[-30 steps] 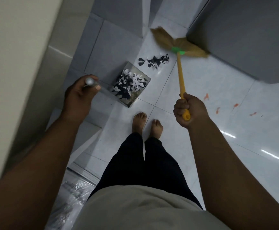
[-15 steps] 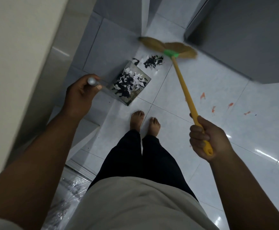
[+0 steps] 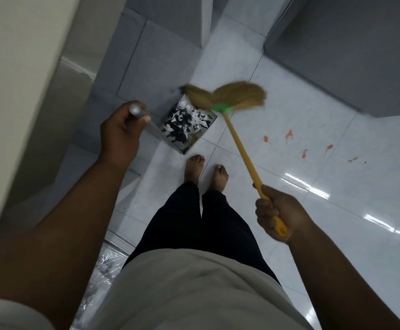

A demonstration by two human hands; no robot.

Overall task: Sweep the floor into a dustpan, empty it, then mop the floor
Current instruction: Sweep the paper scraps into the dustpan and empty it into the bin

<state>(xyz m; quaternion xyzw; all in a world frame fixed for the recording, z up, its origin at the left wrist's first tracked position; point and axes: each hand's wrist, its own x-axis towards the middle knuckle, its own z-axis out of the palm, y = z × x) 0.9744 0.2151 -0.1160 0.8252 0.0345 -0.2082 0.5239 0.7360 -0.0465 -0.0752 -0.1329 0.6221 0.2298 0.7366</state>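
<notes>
White floor [image 3: 337,222] lies open to the right, hemmed by a pale wall [image 3: 15,91] on the left and a grey block [image 3: 349,55] far right. The grip of the left hand [image 3: 120,132] curls round the dustpan [image 3: 188,142] handle. The pan, full of paper scraps [image 3: 184,120], sits beyond bare feet [image 3: 194,170]. The right hand [image 3: 280,215] grip clenches the broom [image 3: 239,141], its blurred bristles seemingly over the pan's far edge. Orange marks [image 3: 289,134] dot the tiles to the right.

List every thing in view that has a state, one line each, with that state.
left hand: grips the dustpan's metal handle
right hand: grips the broom's yellow handle near its end
broom: slanted, head blurred at the dustpan's far edge
dustpan: on the floor, loaded
paper scraps: black and white, piled in the dustpan
floor: glossy, unmopped
orange marks: on the floor, right of the broom
</notes>
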